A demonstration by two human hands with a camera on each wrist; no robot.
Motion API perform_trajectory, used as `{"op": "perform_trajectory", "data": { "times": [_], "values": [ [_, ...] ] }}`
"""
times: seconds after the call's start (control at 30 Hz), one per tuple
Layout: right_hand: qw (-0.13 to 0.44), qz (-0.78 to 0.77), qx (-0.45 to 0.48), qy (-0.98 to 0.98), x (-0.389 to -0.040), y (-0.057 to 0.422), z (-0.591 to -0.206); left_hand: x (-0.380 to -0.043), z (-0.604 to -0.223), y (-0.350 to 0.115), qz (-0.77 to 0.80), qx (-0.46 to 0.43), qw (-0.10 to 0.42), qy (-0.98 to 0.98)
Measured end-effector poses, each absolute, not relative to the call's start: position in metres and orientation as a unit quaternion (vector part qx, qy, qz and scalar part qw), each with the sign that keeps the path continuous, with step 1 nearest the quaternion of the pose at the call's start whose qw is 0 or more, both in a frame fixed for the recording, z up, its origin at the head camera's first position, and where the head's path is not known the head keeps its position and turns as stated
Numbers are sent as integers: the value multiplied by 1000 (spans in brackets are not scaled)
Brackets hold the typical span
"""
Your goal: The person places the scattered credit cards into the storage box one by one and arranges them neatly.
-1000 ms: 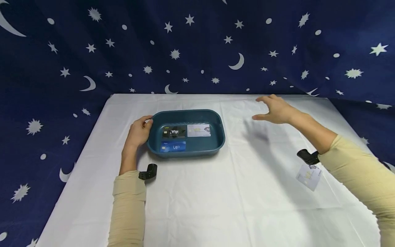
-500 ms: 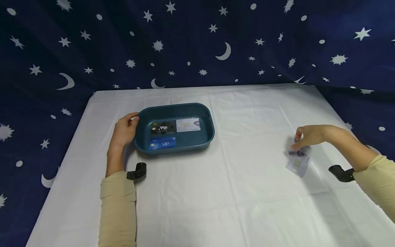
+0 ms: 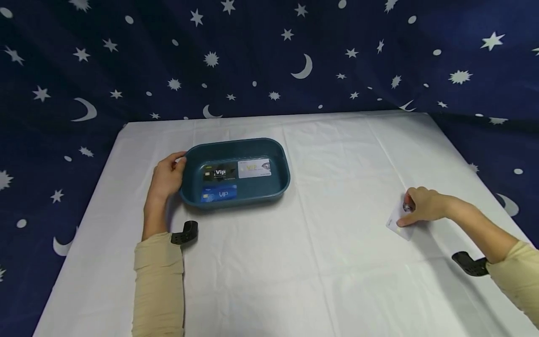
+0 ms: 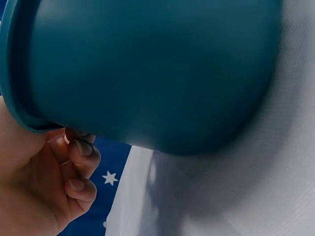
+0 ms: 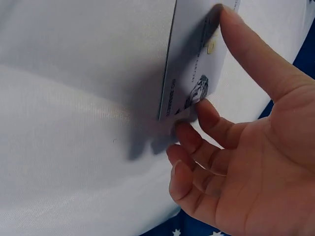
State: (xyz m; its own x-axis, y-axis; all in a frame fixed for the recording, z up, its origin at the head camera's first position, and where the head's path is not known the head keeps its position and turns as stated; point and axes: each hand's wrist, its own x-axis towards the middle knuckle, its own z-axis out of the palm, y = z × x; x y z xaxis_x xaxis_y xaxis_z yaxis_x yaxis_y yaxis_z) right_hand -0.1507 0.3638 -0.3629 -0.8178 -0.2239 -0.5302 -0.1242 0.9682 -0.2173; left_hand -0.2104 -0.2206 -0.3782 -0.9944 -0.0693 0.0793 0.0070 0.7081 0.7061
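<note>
At the left end of a dark teal plastic tray (image 3: 278,187), my left hand (image 3: 166,178) grips the rim, its fingers curled under the lip in the left wrist view. Three cards lie flat in the tray: a black VIP card (image 3: 220,172), a white VIP card (image 3: 254,168) and a blue VIP card (image 3: 219,193). Far to the right, my right hand (image 3: 427,206) pinches another white VIP card (image 3: 397,224). Its thumb presses on the card's face and the index fingertip meets the short edge beside the diamond picture, as the right wrist view shows.
A white cloth (image 3: 261,262) with light creases covers the table. Behind and beside the table hangs a dark blue curtain (image 3: 252,56) printed with stars and moons. Black wrist camera mounts (image 3: 469,264) stick out at both cuffs.
My right hand has come from above the table's back right down to the loose white card, which now sits between thumb and fingers. The left hand stays on the tray; the head view has shifted.
</note>
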Motion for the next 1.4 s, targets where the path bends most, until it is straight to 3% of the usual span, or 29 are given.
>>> {"op": "perform_trajectory", "data": {
  "times": [0.3,1.03,1.2,1.4],
  "values": [
    [302,-137,-70,941,-152,366,-355,-210,-380,-222,-376,27,48,-925],
    [190,-156,-62,967,-178,362,-316,-214,-380,-227,-384,36,42,-922],
    [177,-192,-34,965,-191,345,-302,-214,-378,-228,-384,41,40,-922],
    [115,-236,-44,964,-205,313,-295,-212,-379,-226,-388,42,27,-920]
  ]
}}
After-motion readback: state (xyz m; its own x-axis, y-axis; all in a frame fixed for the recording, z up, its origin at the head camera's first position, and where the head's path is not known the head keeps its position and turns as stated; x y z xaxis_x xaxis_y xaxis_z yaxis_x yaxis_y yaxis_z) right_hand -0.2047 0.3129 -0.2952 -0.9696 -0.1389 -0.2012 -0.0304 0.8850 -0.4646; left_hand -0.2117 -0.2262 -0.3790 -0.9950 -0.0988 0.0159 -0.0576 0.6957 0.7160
